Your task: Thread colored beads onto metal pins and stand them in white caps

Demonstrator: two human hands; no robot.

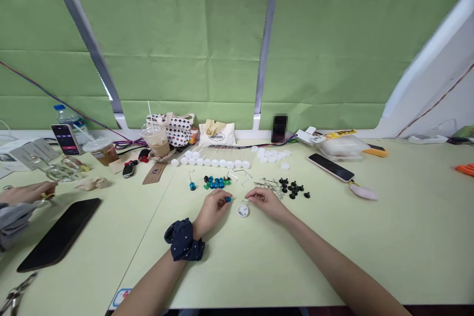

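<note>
Between its thumb and fingers my left hand (pixel 213 211) pinches a small blue bead (pixel 228 199). My right hand (pixel 267 202) is closed in a pinch on a thin metal wire (pixel 245 200), whose end points toward the left hand. Just below the two hands lies a small round white cap (pixel 243 211) with tiny bits in it. Behind the left hand sits a cluster of blue and green beads (pixel 217 183). A blue bead with a bent wire (pixel 192 185) stands apart to the left. Loose metal wires (pixel 269 186) lie behind the right hand, beside several black knob-like pieces (pixel 293 188).
White round caps (pixel 215 163) with clear tubes line the back, with more loose caps (pixel 272 156) to their right. A dark phone (pixel 331 167) lies right. At left are an iced drink cup (pixel 157 140), a black phone (pixel 61 232) and another person's hand (pixel 27 192).
</note>
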